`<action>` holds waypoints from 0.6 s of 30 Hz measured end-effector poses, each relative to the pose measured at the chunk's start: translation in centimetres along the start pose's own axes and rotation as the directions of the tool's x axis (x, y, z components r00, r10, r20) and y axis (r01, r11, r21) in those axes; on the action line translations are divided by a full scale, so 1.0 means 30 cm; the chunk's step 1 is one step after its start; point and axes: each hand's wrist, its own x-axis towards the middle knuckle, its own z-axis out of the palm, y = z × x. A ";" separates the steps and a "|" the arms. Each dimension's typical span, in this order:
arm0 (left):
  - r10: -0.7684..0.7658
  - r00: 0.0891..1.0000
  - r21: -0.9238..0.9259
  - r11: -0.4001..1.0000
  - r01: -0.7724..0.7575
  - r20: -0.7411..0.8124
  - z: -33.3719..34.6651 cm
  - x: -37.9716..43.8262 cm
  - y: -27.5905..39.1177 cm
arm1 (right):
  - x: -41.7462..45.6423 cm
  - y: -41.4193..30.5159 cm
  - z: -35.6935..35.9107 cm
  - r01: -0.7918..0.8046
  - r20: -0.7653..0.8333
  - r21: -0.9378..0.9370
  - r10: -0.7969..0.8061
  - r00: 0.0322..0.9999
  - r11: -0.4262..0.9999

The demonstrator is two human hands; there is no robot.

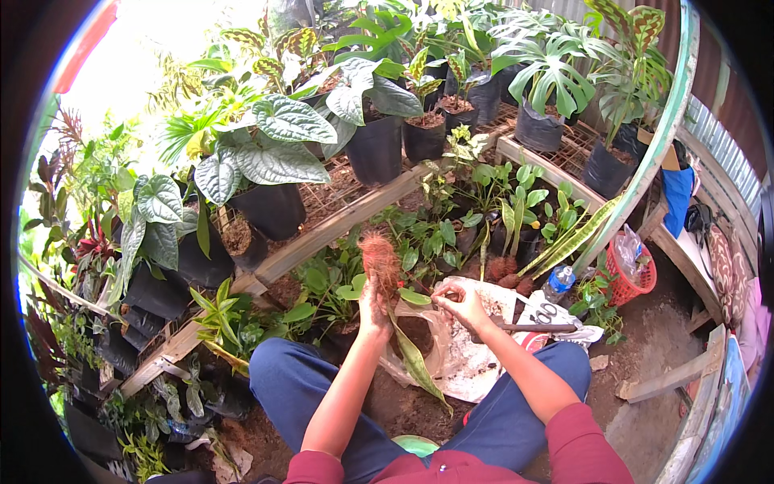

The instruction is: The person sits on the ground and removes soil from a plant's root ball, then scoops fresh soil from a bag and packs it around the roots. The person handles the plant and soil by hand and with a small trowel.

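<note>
My left hand (373,307) grips a snake plant upside down. Its root ball, wrapped in reddish-brown fibre (380,260), points up, and its long variegated leaf (416,363) hangs below my wrist. To the right, my right hand (464,305) is raised with thumb and fingertips drawn together; whether a thin strand is between them is too small to tell. Below the hands, a clear plastic bag (442,345) with dark soil (418,334) sits open. Beside it a white sack (462,378) lies spread on the ground. A dark tool handle (544,328) rests across the sack, partly behind my right forearm.
More fibre-wrapped root balls (502,266) with snake plant leaves (574,236) lie beyond the sack. A water bottle (559,281) and red plastic basket (632,275) stand right. A wooden-edged bench (344,221) carries several potted plants, including a monstera (547,72). Leafy seedlings (423,242) grow below it.
</note>
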 end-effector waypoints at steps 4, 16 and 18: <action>-0.002 1.000 -0.002 1.000 0.001 -0.026 -0.043 0.041 0.011 | -0.038 -0.083 0.027 0.099 0.048 -0.550 -0.087 0.995 0.829; 0.140 0.990 0.409 0.904 -0.127 -0.001 0.014 0.037 -0.045 | -0.100 -0.110 0.030 0.535 0.262 -0.757 -0.576 0.774 0.375; 0.171 0.983 0.536 0.825 -0.181 0.068 0.042 0.016 -0.035 | -0.101 -0.112 0.024 0.533 0.270 -0.770 -0.578 0.770 0.350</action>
